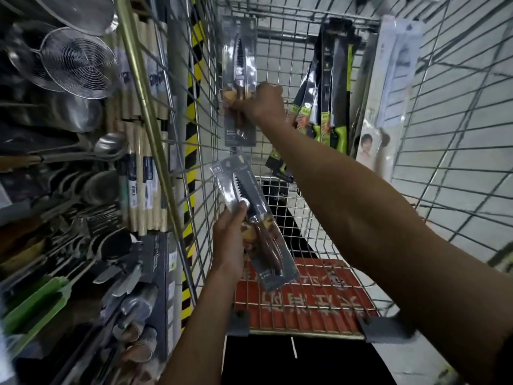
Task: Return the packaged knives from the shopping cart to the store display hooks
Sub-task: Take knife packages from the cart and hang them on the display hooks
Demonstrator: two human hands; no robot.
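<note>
Nothing is reading clearly: blurred pale characters are showing upside down on the red panel (305, 301) of the shopping cart (288, 38).

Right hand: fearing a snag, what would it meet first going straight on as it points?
Probably the cart's grey wire-mesh wall, just behind the dark wooden-handled knife pack that hand grips; depth unclear.

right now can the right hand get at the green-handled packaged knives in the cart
Likely yes for reach: the green-handled knives sit beside the right hand, nothing between. But it grips a wooden-handled knife pack, so it's full.
</note>
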